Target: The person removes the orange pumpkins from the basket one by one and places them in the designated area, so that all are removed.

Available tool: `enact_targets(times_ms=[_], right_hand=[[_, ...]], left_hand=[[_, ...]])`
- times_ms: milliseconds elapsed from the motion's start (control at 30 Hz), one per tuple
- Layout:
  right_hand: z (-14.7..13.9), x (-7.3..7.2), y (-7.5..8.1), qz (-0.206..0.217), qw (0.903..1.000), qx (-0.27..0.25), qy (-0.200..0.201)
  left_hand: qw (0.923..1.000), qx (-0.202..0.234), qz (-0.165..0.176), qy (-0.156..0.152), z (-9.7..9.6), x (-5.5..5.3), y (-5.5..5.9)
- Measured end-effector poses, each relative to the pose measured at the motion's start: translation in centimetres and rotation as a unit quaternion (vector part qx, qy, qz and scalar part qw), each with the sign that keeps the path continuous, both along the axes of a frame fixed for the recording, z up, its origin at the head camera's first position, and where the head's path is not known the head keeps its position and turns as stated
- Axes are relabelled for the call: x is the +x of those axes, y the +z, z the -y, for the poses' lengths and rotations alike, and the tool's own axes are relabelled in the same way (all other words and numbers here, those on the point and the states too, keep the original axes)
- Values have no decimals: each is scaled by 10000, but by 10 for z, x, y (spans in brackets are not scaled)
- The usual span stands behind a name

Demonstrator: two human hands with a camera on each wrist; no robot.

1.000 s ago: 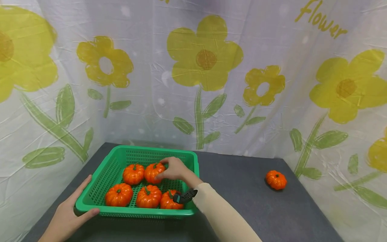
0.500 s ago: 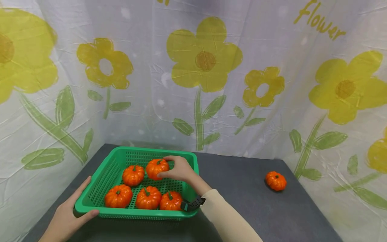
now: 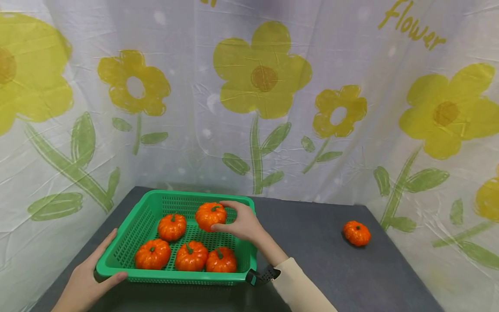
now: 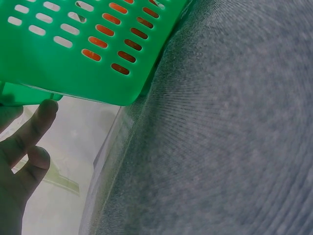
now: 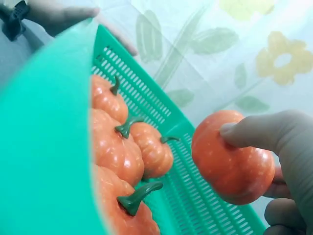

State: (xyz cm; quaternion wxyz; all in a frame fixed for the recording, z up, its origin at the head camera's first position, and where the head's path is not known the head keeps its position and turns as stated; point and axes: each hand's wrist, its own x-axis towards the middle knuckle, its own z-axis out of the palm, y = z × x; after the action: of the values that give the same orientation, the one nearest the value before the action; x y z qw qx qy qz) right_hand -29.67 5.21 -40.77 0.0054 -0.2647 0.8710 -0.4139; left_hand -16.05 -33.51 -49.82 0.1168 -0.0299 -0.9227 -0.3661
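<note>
In the head view my right hand (image 3: 244, 220) pinches an orange toy pumpkin (image 3: 206, 215) with a green stem, over the back right of a green plastic basket (image 3: 171, 274). The right wrist view shows the thumb pressed on the skin of this pumpkin (image 5: 220, 171) and other fingers behind it. Several similar pumpkins (image 3: 153, 254) lie in the basket. My left hand (image 3: 83, 277) rests at the basket's front left corner, thumb at the front rim and index finger straight along the left side. In the left wrist view, fingertips (image 4: 47, 108) touch the rim from outside.
Another orange pumpkin (image 3: 356, 233) sits on the dark grey table (image 3: 308, 260), well to the right of the basket. A white curtain (image 3: 187, 143) printed with yellow flowers encloses the table at the back and sides.
My right hand has lifted the pumpkin off the basket floor and carried it up and to the right. My left hand stays at the basket corner, and the basket has not moved.
</note>
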Motion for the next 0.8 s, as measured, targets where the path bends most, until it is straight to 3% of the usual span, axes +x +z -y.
enact_targets(times_ms=[267, 533, 800], right_hand=[[-14, 18, 4, -61, 9989, -407, -203], [-34, 28, 4, -332, 9971, -524, -437], [-59, 38, 5, -692, 9915, -674, -866]], left_hand=[[10000, 25, 88, 10, 0, 1, 1], [9999, -63, -128, 55, 0, 1, 0], [10000, -25, -82, 36, -1, 3, 1]])
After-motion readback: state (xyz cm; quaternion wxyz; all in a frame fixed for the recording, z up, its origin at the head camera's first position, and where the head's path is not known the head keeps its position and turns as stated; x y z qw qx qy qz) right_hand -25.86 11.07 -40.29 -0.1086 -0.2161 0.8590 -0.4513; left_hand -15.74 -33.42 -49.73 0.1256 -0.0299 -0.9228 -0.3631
